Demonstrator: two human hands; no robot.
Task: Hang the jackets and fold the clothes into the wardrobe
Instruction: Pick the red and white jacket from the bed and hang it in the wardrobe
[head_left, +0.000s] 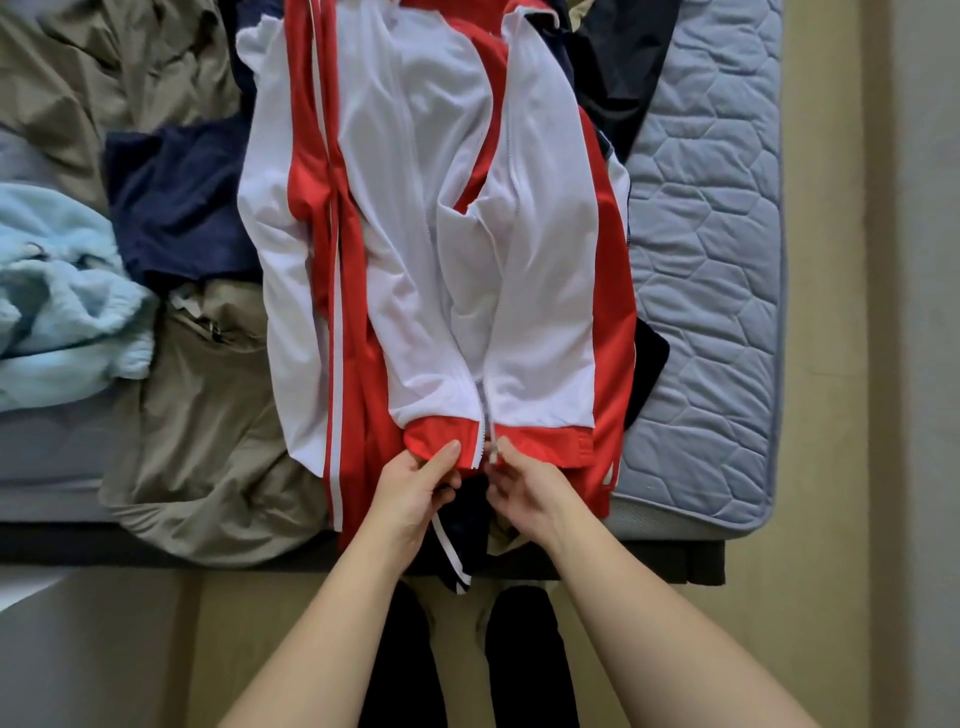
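Two hands worked at the near hem of a red-and-white jacket (441, 234), which lay front-up and lengthwise on the bed, collar at the far end and red waistband at the near mattress edge. The left hand (415, 488) pinched the left side of the waistband between thumb and fingers. The right hand (524, 486) pinched the white zipper pull (492, 453) at the base of the zipper; the zipper was joined only at the bottom and gaped open farther up. Under the jacket lay dark navy garments (176, 208), partly exposed to the left. A khaki garment (208, 426) lay crumpled at the near left, and a light blue fleece (57, 301) lay at the far left edge of view. The quilted grey-blue mattress (706, 270) was bare to the right.
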